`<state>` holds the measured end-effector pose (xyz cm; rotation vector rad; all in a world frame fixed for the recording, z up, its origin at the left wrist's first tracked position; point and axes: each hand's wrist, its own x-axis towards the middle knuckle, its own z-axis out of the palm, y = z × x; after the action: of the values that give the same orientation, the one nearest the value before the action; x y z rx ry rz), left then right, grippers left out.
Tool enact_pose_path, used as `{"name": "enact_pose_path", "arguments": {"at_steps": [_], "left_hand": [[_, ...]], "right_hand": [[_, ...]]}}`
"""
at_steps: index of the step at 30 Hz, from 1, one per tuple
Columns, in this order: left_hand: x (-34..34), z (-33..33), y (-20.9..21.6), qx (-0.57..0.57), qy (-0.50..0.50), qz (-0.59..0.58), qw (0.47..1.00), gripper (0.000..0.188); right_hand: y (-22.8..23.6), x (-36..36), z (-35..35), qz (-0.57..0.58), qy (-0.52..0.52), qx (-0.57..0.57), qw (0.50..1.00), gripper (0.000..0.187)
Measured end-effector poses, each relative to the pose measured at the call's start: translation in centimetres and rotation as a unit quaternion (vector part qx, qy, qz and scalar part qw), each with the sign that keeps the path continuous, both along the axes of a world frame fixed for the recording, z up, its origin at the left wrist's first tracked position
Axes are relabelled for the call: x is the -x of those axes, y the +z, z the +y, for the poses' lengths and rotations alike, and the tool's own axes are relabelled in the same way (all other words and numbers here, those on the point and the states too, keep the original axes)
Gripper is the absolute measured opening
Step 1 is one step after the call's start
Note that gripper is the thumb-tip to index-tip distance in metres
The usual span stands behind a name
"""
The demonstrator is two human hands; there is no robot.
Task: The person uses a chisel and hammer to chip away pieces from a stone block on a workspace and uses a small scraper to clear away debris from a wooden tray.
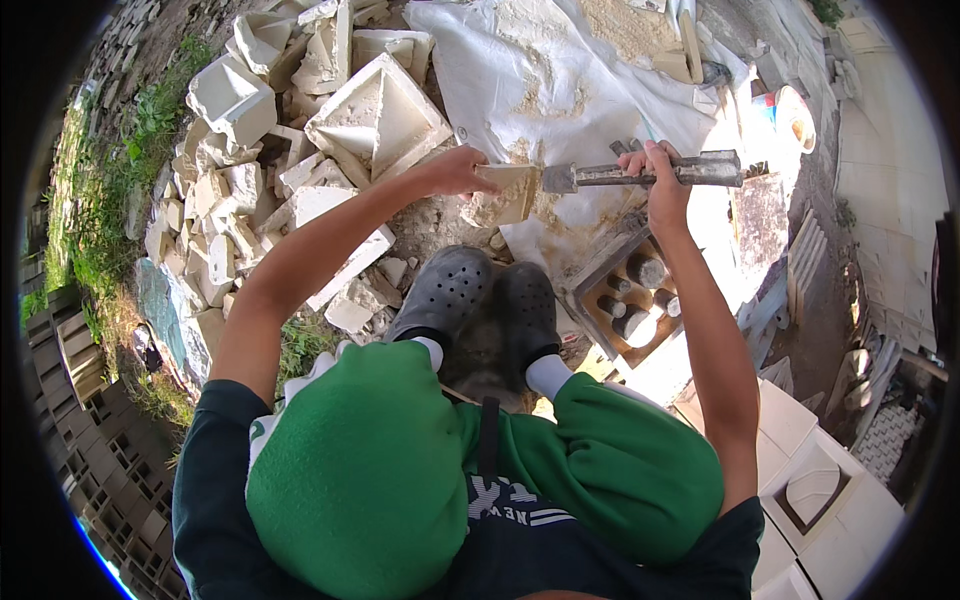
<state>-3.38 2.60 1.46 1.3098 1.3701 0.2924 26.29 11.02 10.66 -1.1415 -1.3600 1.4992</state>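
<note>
Work on a pale slab (512, 198) looks partway along, by my judgement: the left hand (462, 174) has it lifted near the lower-left corner of the white sheet (490, 75), with the end of a dark bar-shaped tool (615, 174) up against it or just overlapping it; actual contact cannot be told. The slab's lower face is rough and crumbly, so any cleaning or breaking there seems unfinished. The left fingers are closed on the slab's near end; the right hand (665, 182) has its fingers wrapped around the tool's shaft. Counted, there is one slab in hand, one tool, and one square frame (610, 266) beside the sheet's lower edge, holding at least five round plugs (647, 268). Two dark clogs (447, 285) stand just left of the frame. Beyond the sheet's left edge, the rubble pile (215, 215) includes at least two hollow castings (385, 118); its smaller fragments are too many to count.
</note>
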Motion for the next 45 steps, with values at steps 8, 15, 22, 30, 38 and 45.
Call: {"name": "enact_pose_path", "arguments": {"at_steps": [8,15,22,30,38,45], "left_hand": [[-3.5,-0.9,-9.7,-0.172,0.080,0.157,0.969,0.066],[-2.7,-1.4,-7.2,-0.281,-0.176,0.270,0.904,0.113],[-3.9,0.1,-6.2,-0.315,-0.146,0.226,0.910,0.095],[-3.1,-0.1,-7.9,-0.317,-0.072,0.229,0.917,0.102],[-1.9,0.3,-8.3,-0.320,-0.076,0.186,0.926,0.102],[-1.2,-1.2,-9.1,-0.283,-0.057,0.146,0.946,0.095]], "right_hand": [[1.1,-0.3,2.1,-0.048,-0.009,0.062,0.997,0.029],[-1.7,2.9,0.4,0.160,-0.261,-0.002,0.952,0.028],[0.0,5.5,-3.4,0.170,-0.276,-0.028,0.945,0.030],[10.1,9.0,-4.3,0.167,-0.276,-0.073,0.944,0.035],[2.2,11.9,-5.4,0.038,-0.308,-0.063,0.949,0.030],[7.6,13.4,-4.9,0.046,-0.265,-0.064,0.961,0.029]]}}
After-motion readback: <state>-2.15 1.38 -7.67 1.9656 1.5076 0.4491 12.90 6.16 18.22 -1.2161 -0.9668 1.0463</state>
